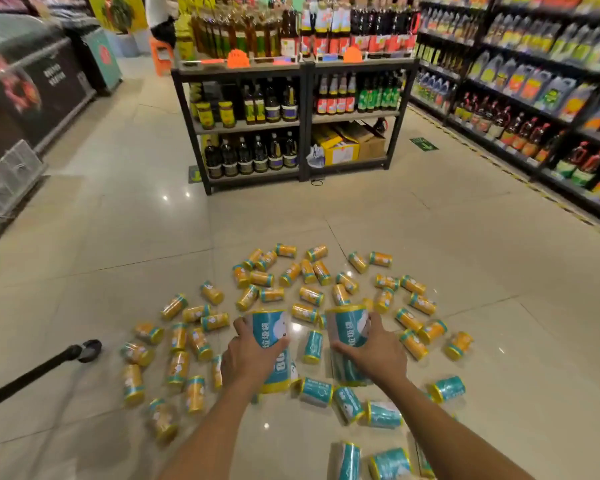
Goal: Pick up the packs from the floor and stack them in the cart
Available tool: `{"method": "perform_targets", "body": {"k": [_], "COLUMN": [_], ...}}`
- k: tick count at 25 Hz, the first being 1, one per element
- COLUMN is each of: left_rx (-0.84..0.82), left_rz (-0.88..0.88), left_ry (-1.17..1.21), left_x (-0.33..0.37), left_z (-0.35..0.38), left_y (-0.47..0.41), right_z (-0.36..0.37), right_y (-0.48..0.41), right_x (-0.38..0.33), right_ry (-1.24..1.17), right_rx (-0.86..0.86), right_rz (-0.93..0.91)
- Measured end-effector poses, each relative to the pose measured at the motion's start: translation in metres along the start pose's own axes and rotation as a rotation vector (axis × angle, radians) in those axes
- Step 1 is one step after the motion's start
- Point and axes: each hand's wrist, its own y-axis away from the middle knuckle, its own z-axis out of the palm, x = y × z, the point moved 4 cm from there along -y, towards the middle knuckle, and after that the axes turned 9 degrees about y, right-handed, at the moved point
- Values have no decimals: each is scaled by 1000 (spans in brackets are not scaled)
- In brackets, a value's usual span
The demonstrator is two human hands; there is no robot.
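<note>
While the left hand [253, 356] grips one teal pack [269, 332] and the right hand [373, 351] grips a second pack [347, 329], long axes pointing forward, loose packs [310, 295] litter the floor [465, 237] just beyond both hands; no cart shows clearly.

Open tile floor [111, 244] front-left: clear lane between freezer [32, 98] and centre shelf unit [243, 71]. Second lane right of the unit, along the wall shelving [534, 81]. Dead ahead, scattered packs [312, 296] carpet the tile, many touching, gaps narrow. Bare patch low centre between the forearms. Low left a black bar [32, 372] juts in, possibly a cart handle. Nearest, left hand [253, 355] and right hand [374, 351] each grip a pack, masking tile behind.
</note>
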Motion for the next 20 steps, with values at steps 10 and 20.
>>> {"method": "perform_targets", "body": {"k": [10, 20], "left_rx": [428, 898], "left_rz": [-111, -452], "left_ry": [81, 217], "left_x": [-8, -107], "left_z": [-188, -306], "left_y": [4, 121], "right_z": [-23, 26], "right_y": [-20, 78], "right_x": [-199, -380], "right_ry": [-42, 23], "right_rx": [-23, -241], "right_rz": [-485, -1006]}}
